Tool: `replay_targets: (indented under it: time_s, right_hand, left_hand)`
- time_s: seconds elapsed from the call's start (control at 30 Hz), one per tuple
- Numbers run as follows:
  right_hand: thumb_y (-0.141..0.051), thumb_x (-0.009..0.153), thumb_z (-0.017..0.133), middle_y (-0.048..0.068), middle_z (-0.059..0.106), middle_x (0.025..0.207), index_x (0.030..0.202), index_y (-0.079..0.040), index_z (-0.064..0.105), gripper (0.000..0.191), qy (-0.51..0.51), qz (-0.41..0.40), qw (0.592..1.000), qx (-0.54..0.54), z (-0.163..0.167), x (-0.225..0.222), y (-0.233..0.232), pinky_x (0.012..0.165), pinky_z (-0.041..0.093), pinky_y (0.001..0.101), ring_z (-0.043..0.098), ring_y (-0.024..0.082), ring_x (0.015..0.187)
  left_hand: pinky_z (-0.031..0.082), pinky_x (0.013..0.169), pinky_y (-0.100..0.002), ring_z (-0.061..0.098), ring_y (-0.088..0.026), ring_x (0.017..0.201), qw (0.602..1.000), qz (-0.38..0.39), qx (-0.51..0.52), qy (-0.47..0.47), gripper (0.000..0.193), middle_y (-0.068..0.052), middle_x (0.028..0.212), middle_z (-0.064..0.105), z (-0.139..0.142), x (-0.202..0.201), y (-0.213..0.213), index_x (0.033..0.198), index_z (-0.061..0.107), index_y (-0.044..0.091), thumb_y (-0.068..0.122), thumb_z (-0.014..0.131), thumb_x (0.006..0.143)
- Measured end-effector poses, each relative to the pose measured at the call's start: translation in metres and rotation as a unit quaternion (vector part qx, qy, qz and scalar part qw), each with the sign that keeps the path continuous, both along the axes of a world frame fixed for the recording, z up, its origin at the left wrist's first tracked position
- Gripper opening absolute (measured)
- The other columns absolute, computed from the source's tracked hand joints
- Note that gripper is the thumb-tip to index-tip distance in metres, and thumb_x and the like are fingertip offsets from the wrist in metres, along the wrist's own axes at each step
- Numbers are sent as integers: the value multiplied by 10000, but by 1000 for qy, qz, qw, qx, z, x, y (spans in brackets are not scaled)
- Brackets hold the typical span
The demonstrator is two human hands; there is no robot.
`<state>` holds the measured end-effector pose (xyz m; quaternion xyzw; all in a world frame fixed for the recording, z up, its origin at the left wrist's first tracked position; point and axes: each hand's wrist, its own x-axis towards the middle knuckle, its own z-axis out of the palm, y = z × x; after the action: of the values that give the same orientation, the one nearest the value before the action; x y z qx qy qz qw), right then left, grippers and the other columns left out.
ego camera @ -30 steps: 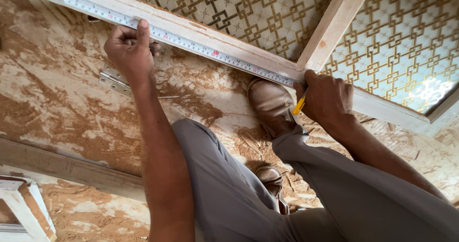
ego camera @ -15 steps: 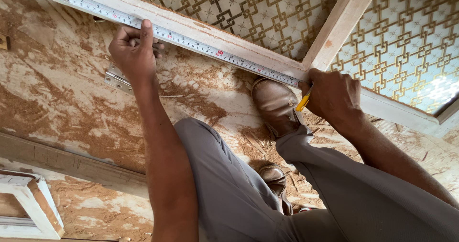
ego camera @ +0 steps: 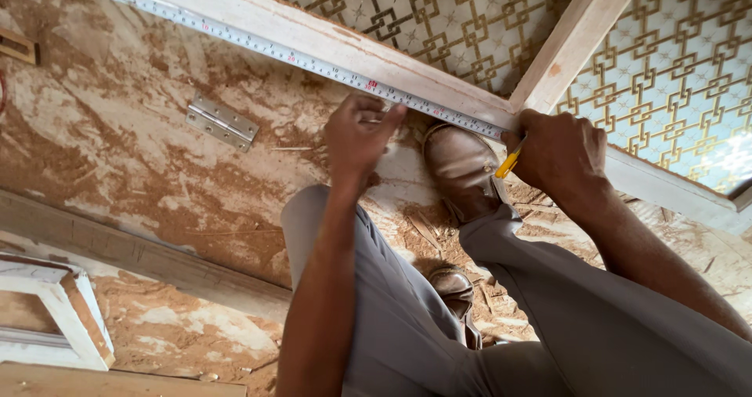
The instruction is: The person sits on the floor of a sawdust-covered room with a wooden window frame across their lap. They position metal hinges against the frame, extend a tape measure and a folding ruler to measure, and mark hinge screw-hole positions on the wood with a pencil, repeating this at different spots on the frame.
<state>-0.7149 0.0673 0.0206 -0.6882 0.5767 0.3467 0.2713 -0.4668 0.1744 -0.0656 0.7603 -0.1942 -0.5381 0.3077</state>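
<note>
- Head view, left hand [ego camera: 362,134]: the forearm rises from the lower middle of the frame; the fingers are loosely curled, with the fingertips [ego camera: 392,115] at the near edge of the tape measure [ego camera: 313,61]. Whether they press the tape or hold anything cannot be told.
- Head view, right hand [ego camera: 560,152]: closed around a yellow pencil [ego camera: 509,162], whose tip meets the wooden rail [ego camera: 258,17] where the tape ends.
- Tape measure: lies flat along the rail, running from the upper left corner down to the right hand, parallel to the rail's near edge.
- Cross piece [ego camera: 576,32]: a second wooden bar joins the rail just above the right hand; patterned panels [ego camera: 674,83] fill the frame on both sides of it.
- Brown shoe [ego camera: 462,170]: planted between the two hands, its toe against the rail.
- Open room: the dusty floor [ego camera: 117,170] to the left of the left hand is bare apart from a metal hinge [ego camera: 222,122], which lies well apart from the hand.
- Lower left: a wooden plank [ego camera: 133,252] and a white frame corner [ego camera: 63,319] border the floor.
</note>
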Motion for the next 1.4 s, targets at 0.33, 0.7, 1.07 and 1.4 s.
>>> replay_targets:
  time_s: [0.33,0.7,1.07,1.4]
  right_hand:
    - [-409,968,672,198,733,793,1010,-138,729,280,-18,23,999,-29,0,-5,9,762,518,581,715,424,784]
    - [-388,912,753,145,702,822,909,-48,685,346,-230,135,947,-178,17,-1,12,540,522,444,706,311,754]
    - [-66,940,619,113,742,888,1022,-27,596,94,-589,-260,761,83,-61,24,-1,693,624,271,742,112,795]
    - [-100,864,823,91,750,825,884,9,713,157,-528,-97,840,-75,-63,48,-4,654,556,275,719,121,723]
  left_hand:
    - [573,462,-289,712,-156,568,988,117,-38,92,232,-165,756,757,-2,-23,-20,894,680,-64,104,830,840]
    - [629,498,-303,781,-194,663,972,169,-86,140,212,-165,796,757,-5,-25,-19,889,658,-53,74,813,822]
    - [623,502,-298,781,-196,661,980,137,-78,120,253,-175,800,773,-5,-22,-18,886,679,-76,109,839,821]
    - [621,496,-287,769,-173,654,978,150,-72,123,259,-163,800,767,-3,-23,-21,926,681,-74,102,830,807]
